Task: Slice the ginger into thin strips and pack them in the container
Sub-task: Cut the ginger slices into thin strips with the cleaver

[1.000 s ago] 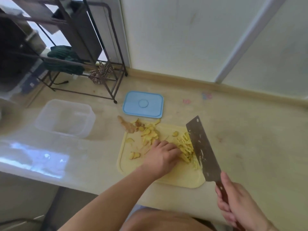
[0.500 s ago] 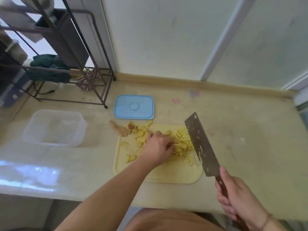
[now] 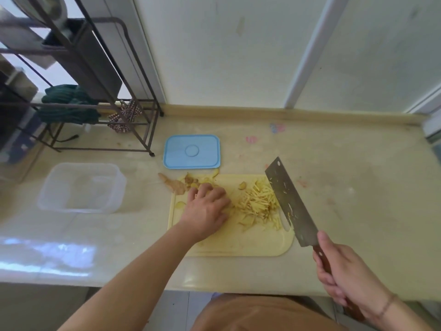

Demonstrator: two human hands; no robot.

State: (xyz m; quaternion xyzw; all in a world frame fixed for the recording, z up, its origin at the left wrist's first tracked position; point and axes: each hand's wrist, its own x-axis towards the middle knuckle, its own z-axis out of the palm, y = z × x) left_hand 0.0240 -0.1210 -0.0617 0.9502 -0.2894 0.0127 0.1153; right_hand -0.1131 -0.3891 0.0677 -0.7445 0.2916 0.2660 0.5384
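On the beige counter (image 3: 334,211) lies a pale yellow plastic cutting board (image 3: 238,244). The left hand (image 3: 206,211) rests palm-down on the board's left half, fingers curled over ginger slices there — whether its grip pinches any piece cannot be told. Just right of it sits the pile of thin yellow ginger strips (image 3: 259,204). The right hand (image 3: 346,273) has its grip wrapped round the wooden handle of a broad steel cleaver (image 3: 290,204), blade tilted above the board's right edge — flecks of ginger cling to it. A knobbly unpeeled ginger piece (image 3: 171,185) lies at the board's far left corner. The clear rectangular plastic container (image 3: 82,187) stands well apart to the left, its flat light-blue lid (image 3: 192,151) beyond the board.
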